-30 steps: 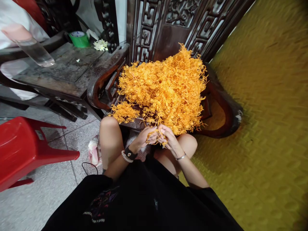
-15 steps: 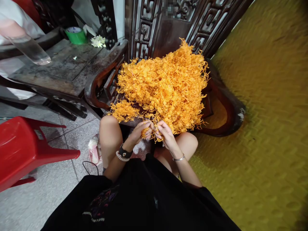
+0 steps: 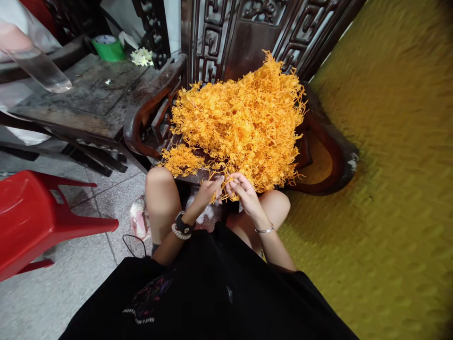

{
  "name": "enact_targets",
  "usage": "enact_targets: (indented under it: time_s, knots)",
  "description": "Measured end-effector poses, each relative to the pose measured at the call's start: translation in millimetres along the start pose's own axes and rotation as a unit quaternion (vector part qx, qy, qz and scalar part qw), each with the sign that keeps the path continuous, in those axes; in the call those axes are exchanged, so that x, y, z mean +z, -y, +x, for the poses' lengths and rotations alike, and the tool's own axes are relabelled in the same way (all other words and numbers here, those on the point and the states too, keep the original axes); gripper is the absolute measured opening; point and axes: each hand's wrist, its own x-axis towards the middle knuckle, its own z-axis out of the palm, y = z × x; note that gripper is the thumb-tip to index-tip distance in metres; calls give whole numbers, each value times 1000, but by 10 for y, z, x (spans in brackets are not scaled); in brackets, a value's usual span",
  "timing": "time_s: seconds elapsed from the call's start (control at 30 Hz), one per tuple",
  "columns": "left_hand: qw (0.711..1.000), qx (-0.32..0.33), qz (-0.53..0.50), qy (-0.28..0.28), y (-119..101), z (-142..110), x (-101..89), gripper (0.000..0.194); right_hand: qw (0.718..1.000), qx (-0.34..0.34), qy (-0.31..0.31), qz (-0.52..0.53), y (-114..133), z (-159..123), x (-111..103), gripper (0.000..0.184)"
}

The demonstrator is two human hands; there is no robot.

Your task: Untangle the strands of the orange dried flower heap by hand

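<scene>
A large heap of orange stringy strands with small flower-like tufts (image 3: 244,123) covers the seat of a carved dark wooden chair (image 3: 339,177). In front of the heap, between my knees, my left hand (image 3: 207,193) pinches a thin orange strand (image 3: 226,194). My right hand (image 3: 244,191) is close beside it, thumb and fingers closed on the same tangle of strand. Exactly where each fingertip grips is too small to make out. A smaller clump of orange strands (image 3: 182,160) lies at the seat's front left, apart from my hands.
To the left stands a dark wooden side table (image 3: 95,94), bearing a roll of green tape (image 3: 109,48) and a pale flower (image 3: 142,57). A clear bottle (image 3: 42,71) is tilted over it. A red plastic stool (image 3: 31,217) occupies the floor at left. A yellow textured surface (image 3: 382,245) borders the right.
My fingers have shifted slightly around the strand, and less orange bunches beneath my hands. The whole view has moved a little; the heap keeps its shape.
</scene>
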Motion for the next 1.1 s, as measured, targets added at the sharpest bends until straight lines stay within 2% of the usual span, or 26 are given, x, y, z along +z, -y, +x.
enact_targets:
  time_s: [0.1,0.2,0.37,0.47,0.6,0.77,0.93,1.1]
  knots:
    - [998,9,38,-49,47,19,-13,55,1000,3,12,-16,30,-18,-42,18]
    - [996,26,60,-57,61,10,-50,55,999,16,15,-26,37,-58,-78,27]
    - [996,38,78,-22,45,-60,-64,51,999,9,-22,36,-22,-112,-87,32]
    - [991,39,123,-14,34,-108,-21,41,994,-4,-61,91,-54,-135,-77,32]
    - [986,43,159,24,28,-160,55,35,988,-3,-92,124,-61,-161,-53,31]
    - [979,74,184,-48,26,-214,116,33,980,-49,-170,92,-86,-161,19,30]
    - [979,62,193,-6,83,-203,133,34,971,-77,-220,51,-142,-155,108,24]
    - [981,53,182,41,179,-161,117,43,972,-67,-215,61,-178,-152,141,16]
